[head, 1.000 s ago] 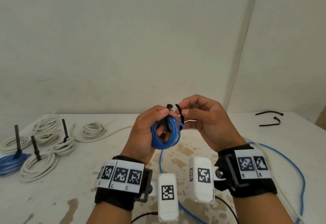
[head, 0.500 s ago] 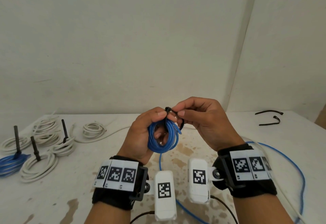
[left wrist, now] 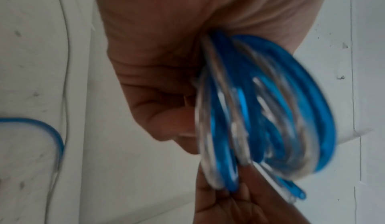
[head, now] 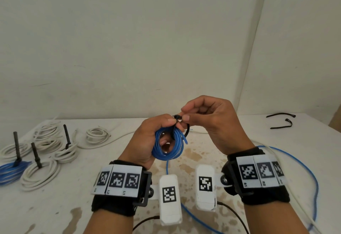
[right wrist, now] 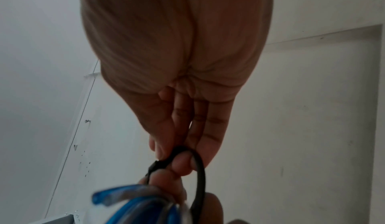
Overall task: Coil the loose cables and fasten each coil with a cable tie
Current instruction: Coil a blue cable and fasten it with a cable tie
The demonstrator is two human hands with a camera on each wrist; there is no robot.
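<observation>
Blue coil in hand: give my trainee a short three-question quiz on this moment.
1. True or false: the left hand holds the blue coil above the table.
2. What does the right hand pinch? A) black cable tie B) white cable C) nothing
3. How many spare black ties lie at the table's far right?

Key: 1 true; 2 A; 3 two.

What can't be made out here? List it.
- Whether the cable tie has locked: head view, fingertips cover its head.
- Blue coil: left wrist view, motion-blurred.
- Loose blue cable: head view, its end runs off the bottom edge.
</observation>
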